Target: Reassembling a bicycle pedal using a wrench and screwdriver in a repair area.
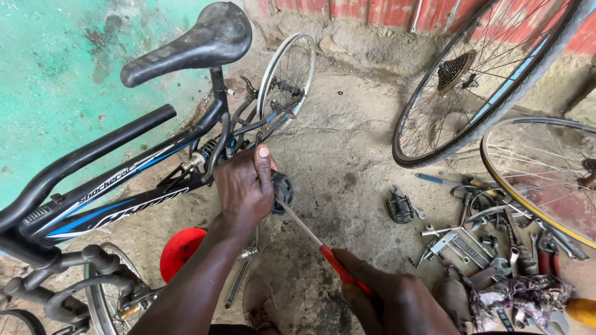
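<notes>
Gripping a black pedal (282, 191) at the middle of a black and blue bicycle (118, 198), the left hand (245, 186) is curling its fingers closed around it, thumb pointing up. The right hand (397, 298), near the bottom edge, is clenching the red handle of a screwdriver (316, 239), whose metal shaft is slanting up and left until its tip is meeting the pedal. The bicycle is standing at the left against a green wall (56, 62), its black saddle (189, 43) at the far top. A loose pedal (400, 206) is lying on the concrete floor (347, 130) to the right, beside a heap of wrenches (478, 239). Two spoked wheels (490, 74) are leaning at the far right, and a red round object (180, 251) is sitting near the left forearm.
</notes>
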